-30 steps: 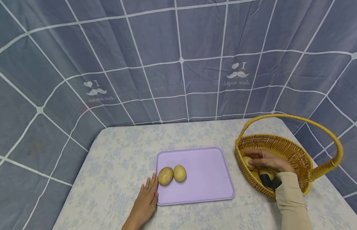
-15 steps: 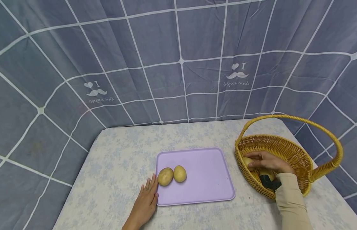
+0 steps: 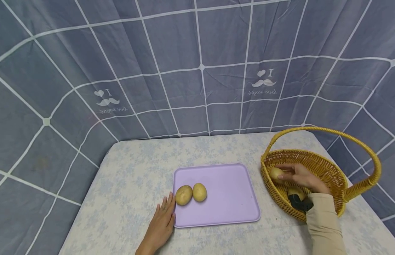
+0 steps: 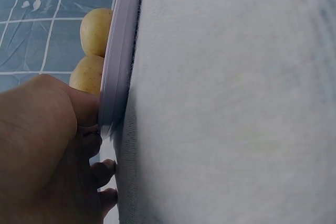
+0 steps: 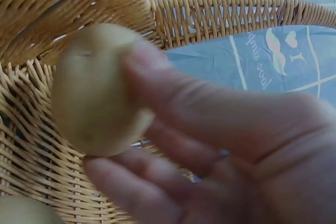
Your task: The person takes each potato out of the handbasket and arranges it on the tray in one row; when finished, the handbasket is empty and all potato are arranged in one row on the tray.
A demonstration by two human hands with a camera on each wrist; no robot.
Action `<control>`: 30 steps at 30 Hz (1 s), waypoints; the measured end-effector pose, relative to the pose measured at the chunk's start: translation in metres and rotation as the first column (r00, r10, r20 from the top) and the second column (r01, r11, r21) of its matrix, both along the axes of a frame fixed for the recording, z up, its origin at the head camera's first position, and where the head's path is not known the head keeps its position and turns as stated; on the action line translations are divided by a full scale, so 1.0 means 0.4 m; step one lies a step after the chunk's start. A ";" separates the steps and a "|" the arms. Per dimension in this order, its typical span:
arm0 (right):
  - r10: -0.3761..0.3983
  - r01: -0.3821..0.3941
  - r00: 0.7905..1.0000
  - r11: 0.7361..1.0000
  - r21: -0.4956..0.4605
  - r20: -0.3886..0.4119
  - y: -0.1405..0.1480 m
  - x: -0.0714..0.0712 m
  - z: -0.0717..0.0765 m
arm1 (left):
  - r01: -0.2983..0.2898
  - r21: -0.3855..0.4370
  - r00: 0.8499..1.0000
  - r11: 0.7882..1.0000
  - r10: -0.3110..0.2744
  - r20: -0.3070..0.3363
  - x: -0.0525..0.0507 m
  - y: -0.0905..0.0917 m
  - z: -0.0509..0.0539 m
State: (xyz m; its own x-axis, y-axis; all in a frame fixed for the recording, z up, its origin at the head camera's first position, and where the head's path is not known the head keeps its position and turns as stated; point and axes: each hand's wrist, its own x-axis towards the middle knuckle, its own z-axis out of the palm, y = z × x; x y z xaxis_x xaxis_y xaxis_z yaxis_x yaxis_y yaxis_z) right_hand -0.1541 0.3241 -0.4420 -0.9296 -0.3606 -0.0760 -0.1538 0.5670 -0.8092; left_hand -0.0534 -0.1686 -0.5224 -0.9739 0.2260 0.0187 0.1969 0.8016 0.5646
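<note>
Inside the wicker basket point(image 3: 325, 166), the right hand point(image 3: 304, 178) pinches a potato point(image 3: 275, 175) between thumb and fingers. In the right wrist view that potato point(image 5: 97, 93) is held against the basket's woven wall. A second potato point(image 3: 296, 192) lies in the basket under the wrist, partly hidden by a black strap. The left hand point(image 3: 160, 224) lies with fingers extended along the left edge of the lilac tray point(image 3: 226, 191), touching its rim. Two potatoes, one larger point(image 3: 183, 195) and one smaller point(image 3: 199, 192), rest side by side on the tray's left part.
A pale floral cloth point(image 3: 133, 170) covers the table. The basket's tall handle point(image 3: 337, 133) arches over it at the right. Behind and beside the table hangs a blue-grey curtain point(image 3: 172, 42) with white lines.
The right hand has lifted slightly within the basket, and more of the potato it pinches shows. The left hand, tray and its two potatoes have stayed in place.
</note>
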 end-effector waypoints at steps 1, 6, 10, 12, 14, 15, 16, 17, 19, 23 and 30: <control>-0.006 0.006 1.000 1.000 -0.004 -0.031 0.000 0.000 0.005 | -0.001 -0.001 1.000 1.000 0.001 -0.001 0.000 0.000 0.000; -0.052 0.050 0.993 0.998 -0.023 -0.106 -0.006 0.003 0.037 | -0.001 -0.002 1.000 1.000 0.001 0.004 0.001 0.000 0.001; -0.092 0.089 0.986 0.996 -0.024 -0.139 -0.018 0.010 0.069 | -0.002 -0.004 1.000 1.000 0.002 0.012 0.000 0.001 0.003; -0.094 0.089 0.984 0.995 -0.036 -0.152 -0.026 0.013 0.084 | -0.003 -0.004 1.000 1.000 0.003 0.014 0.000 0.001 0.004; -0.099 0.093 0.981 0.995 -0.041 -0.165 -0.036 0.019 0.099 | -0.004 -0.004 1.000 1.000 0.004 0.015 0.000 0.001 0.004; -0.101 0.094 0.980 0.995 -0.045 -0.169 -0.042 0.022 0.107 | -0.004 -0.005 1.000 1.000 0.004 0.015 0.000 0.001 0.004; -0.105 0.097 0.980 0.994 -0.050 -0.172 -0.049 0.025 0.115 | -0.004 -0.005 1.000 1.000 0.004 0.015 0.000 0.001 0.004; -0.112 0.102 0.979 0.993 -0.062 -0.169 -0.058 0.028 0.123 | -0.003 -0.006 1.000 1.000 0.003 0.015 0.000 0.001 0.004; -0.118 0.104 0.979 0.991 -0.090 -0.168 -0.076 0.031 0.136 | -0.002 -0.005 1.000 1.000 0.002 0.014 0.000 0.000 0.005; -0.102 0.069 0.984 0.974 -0.217 -0.144 -0.122 0.028 0.145 | -0.002 0.002 1.000 1.000 0.002 0.023 0.000 0.001 0.006; -0.020 -0.034 0.990 0.927 -0.374 -0.137 -0.213 0.008 0.123 | -0.003 0.007 0.999 1.000 0.003 0.038 -0.001 0.002 0.011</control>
